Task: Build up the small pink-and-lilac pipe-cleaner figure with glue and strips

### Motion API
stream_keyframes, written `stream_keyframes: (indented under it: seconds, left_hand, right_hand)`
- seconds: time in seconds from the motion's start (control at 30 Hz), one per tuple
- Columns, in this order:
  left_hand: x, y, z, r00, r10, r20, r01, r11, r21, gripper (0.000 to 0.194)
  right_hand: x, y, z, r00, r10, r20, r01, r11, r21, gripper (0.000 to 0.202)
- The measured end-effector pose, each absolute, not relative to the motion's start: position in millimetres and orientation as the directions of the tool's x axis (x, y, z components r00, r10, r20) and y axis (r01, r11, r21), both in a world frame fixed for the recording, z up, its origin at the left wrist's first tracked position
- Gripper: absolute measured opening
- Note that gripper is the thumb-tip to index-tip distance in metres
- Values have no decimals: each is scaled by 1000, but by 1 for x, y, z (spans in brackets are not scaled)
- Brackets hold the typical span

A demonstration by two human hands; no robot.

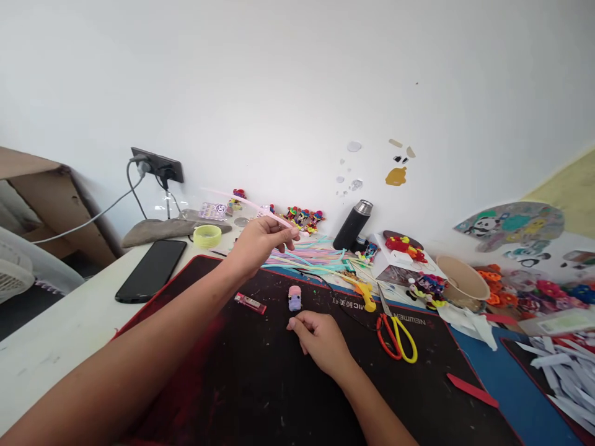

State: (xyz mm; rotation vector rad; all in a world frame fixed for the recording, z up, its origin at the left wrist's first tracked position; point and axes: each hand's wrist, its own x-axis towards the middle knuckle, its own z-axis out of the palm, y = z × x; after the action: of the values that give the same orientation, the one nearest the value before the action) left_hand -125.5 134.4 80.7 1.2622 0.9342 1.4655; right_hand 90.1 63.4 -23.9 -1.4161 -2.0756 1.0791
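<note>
My left hand point(263, 244) is raised over the back of the desk, fingers closed on a pale pink pipe cleaner point(248, 203) that runs out to the left. Behind and below it lies a pile of pastel pipe cleaners point(302, 259) in pink, purple and mint. My right hand point(323, 341) is low over the black mat with its fingers curled and thumb drawn in; whether anything is between them is hidden. Just beyond its fingertips a small pink and lilac fuzzy figure point(294, 298) with dark eyes lies on the mat.
On the mat point(260, 384) are a lighter point(251, 303), red-and-yellow scissors point(395, 337), a yellow glue gun point(367, 296) and a red strip point(471, 390). A phone point(151, 271), yellow tape roll point(207, 235), black flask point(353, 226) and several colourful figures point(304, 218) stand around it.
</note>
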Motion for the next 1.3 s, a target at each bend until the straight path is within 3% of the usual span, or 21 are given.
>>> stream_keyframes:
  seconds: [0.27,0.47,0.63,0.7,0.8,0.97,1.13,1.3]
  left_hand:
    - [-125,134,84,32,959,281,-206,-269,941,25]
    - [-133,131,91,34,945,325,-240,-308,920,18]
    - [-136,130,94,28,941,338,-247,-321,914,20]
    - [-136,129,94,39,940,338,-241,-319,916,21]
    - [-135,129,94,43,941,335,-246,-315,917,19]
    - [-135,127,95,39,949,313,-244,-295,924,22]
    - [-129,127,91,74,957,280,-236,-256,937,32]
    - [-122,130,81,87,973,212,-211,-190,959,34]
  right_hand:
    - [51,43,-17,-388,920,62,650,321,-689,28]
    - [12,51,4,-433,899,71,787,415,-456,32]
    - [-19,64,9,-467,884,-23,865,451,-219,29]
    - [-26,67,7,-461,886,-47,877,446,-180,26]
    - [-28,67,3,-467,883,-41,860,443,-252,20]
    - [-12,59,-1,-435,900,-27,742,341,-578,16]
    - [15,67,7,-392,920,6,388,171,-906,21]
    - [37,92,20,-384,923,-11,65,15,-998,30]
